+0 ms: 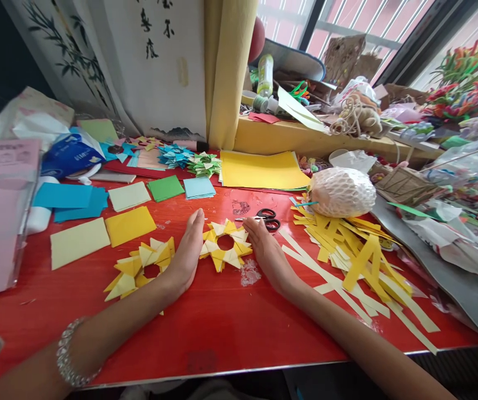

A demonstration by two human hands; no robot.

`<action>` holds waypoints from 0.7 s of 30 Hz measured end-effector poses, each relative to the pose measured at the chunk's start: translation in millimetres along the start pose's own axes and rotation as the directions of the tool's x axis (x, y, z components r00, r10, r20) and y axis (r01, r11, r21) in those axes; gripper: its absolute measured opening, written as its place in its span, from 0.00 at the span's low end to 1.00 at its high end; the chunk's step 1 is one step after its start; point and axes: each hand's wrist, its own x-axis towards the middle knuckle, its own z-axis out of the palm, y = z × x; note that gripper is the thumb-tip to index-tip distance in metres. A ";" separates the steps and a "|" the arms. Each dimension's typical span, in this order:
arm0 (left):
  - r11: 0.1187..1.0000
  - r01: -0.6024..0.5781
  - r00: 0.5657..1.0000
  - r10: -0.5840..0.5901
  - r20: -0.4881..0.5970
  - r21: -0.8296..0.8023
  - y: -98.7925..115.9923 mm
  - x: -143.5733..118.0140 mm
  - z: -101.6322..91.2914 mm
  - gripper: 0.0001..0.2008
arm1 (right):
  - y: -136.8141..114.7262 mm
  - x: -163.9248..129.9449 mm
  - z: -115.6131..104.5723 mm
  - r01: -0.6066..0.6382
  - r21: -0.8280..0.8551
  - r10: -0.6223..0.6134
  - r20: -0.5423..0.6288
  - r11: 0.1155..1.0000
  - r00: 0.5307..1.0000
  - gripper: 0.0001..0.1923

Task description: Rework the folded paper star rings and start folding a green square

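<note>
At the left edge of the frame, a pink pack (1, 222) has small printing near its top, too tiny to read. Next to it is a blue packet (68, 158) with white letters that I cannot make out. Blue cards (83, 203) lie below it, then a pale card (79, 243) and a yellow card (130, 225). In the upper left, a hanging picture (166, 83) shows bamboo and black brush writing; I can read 不 and 痕.

Below the yellow card, the left arm partly hides a folded-paper star (128, 272). The left hand (191, 250) stands on its edge, flat, fingers straight and together, holding nothing.

In the middle of the frame, another yellow and cream star (214, 247) with a round hole lies on the red table (230, 322), between the hands. The right hand (268, 253) is flat and straight too, with nothing in it. I cannot tell if either hand touches the star.

Black-handled scissors (271, 224) lie just behind the right fingertips. Above, a bottle (265, 75) has a label too small to read. Yellow and cream strips (364, 261) lie in a messy pile at the right.
</note>
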 end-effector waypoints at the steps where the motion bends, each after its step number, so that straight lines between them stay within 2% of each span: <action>1: 1.000 0.002 1.000 -0.002 -0.001 -0.003 1.7 -0.5 1.7 0.29 | 1.2 -0.3 0.4 0.000 -0.019 0.000 0.000 1.000 1.000 0.31; 5: 1.000 0.014 1.000 -0.013 -0.014 0.010 5.7 -1.0 6.1 0.30 | 2.8 -2.1 1.4 0.005 -0.118 -0.005 0.001 0.993 1.000 0.31; 9: 1.000 0.000 1.000 -0.001 -0.018 -0.029 0.5 1.0 4.2 0.29 | -8.5 -5.5 0.0 0.022 -0.241 -0.020 0.009 0.970 1.000 0.29; 11: 0.999 -0.030 0.999 0.029 -0.025 -0.031 -2.7 3.0 0.8 0.28 | -17.5 -7.5 -2.0 0.113 -0.357 -0.114 0.020 0.927 0.993 0.29; 13: 0.998 -0.066 0.997 0.065 -0.042 -0.017 -0.8 5.1 -4.9 0.26 | -25.6 -10.0 -4.2 0.292 -0.481 -0.263 0.128 0.827 0.956 0.33; 15: 0.995 -0.104 0.994 0.104 -0.043 0.005 10.6 6.3 -14.4 0.25 | -30.6 -13.6 -5.6 0.488 -0.548 -0.393 0.291 0.679 0.872 0.37; 17: 0.985 -0.166 0.986 0.165 0.006 0.038 31.7 5.2 -29.3 0.22 | -31.7 -18.7 -5.4 0.642 -0.564 -0.479 0.429 0.520 0.766 0.38; 19: 0.954 -0.288 0.952 0.277 0.127 0.078 56.8 1.3 -49.0 0.18 | -30.3 -25.0 -3.3 0.758 -0.534 -0.542 0.538 0.374 0.646 0.37; 20: 0.931 -0.336 0.931 0.305 0.199 0.146 67.8 -1.6 -59.9 0.16 | -29.5 -28.5 -1.3 0.808 -0.502 -0.567 0.584 0.310 0.580 0.36; 21: 0.885 -0.391 0.913 0.338 0.227 0.254 75.9 -4.9 -70.7 0.14 | -29.0 -32.3 1.2 0.855 -0.454 -0.595 0.625 0.249 0.505 0.34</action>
